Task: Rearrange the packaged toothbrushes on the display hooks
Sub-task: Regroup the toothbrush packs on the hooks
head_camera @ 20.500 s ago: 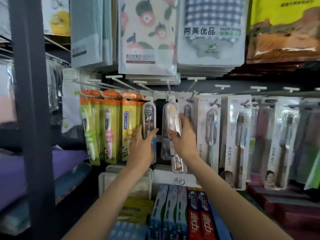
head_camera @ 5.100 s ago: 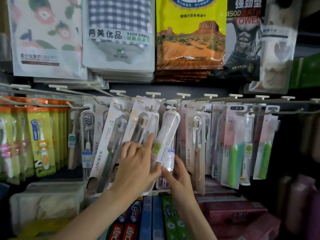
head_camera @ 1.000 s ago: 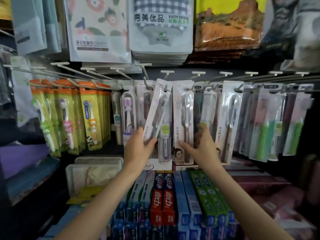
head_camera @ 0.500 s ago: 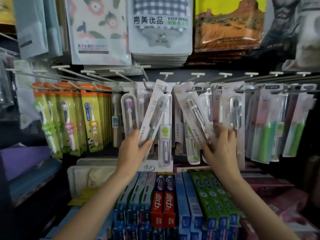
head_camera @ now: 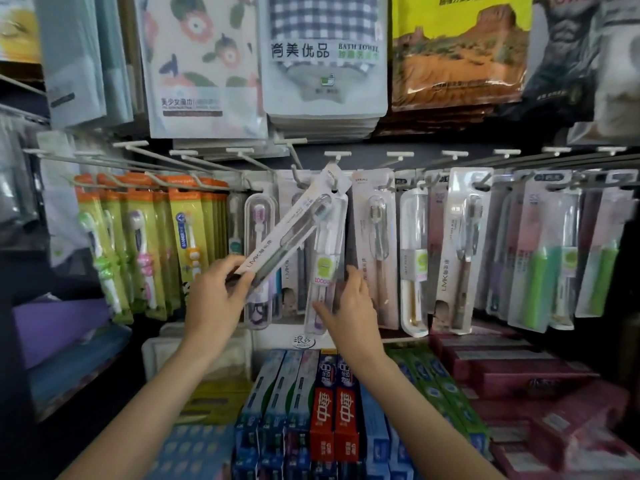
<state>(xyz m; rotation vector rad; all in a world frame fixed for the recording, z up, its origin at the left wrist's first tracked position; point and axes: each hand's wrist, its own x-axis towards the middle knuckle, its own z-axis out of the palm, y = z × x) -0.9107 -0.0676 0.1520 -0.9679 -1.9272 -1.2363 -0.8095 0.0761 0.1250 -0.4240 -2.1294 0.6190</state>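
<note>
A shop rack fills the head view: towel packs (head_camera: 323, 60) hang along the top, a row of wire hooks (head_camera: 242, 157) runs beneath them, and toothpaste boxes (head_camera: 332, 410) lie stacked at the bottom, their near ends cut off by the frame edge. Orange-and-yellow packs (head_camera: 183, 237) crowd the hooks at the left; green-handled packs (head_camera: 540, 278) hang at the right, blurred toward the edge. The left hand (head_camera: 214, 299) has its fingers closed on the lower end of a white LMK pack (head_camera: 294, 226), which slants up to the right with its top at a hook near the middle; whether the hanging hole sits on the wire or only beside it is hard to make out. Part of a clear case (head_camera: 258, 258) with a purple brush shows behind this pack. The right hand (head_camera: 349, 310) is half open, thumb and fingers spread around the lower part of a clear tube pack (head_camera: 323, 268) with a green label; the fingers touch it, but a firm grip cannot be told. This tube hangs upright, its top hidden behind the slanted pack. More white packs (head_camera: 460, 244) hang to the right, their lettering too small to read.
</note>
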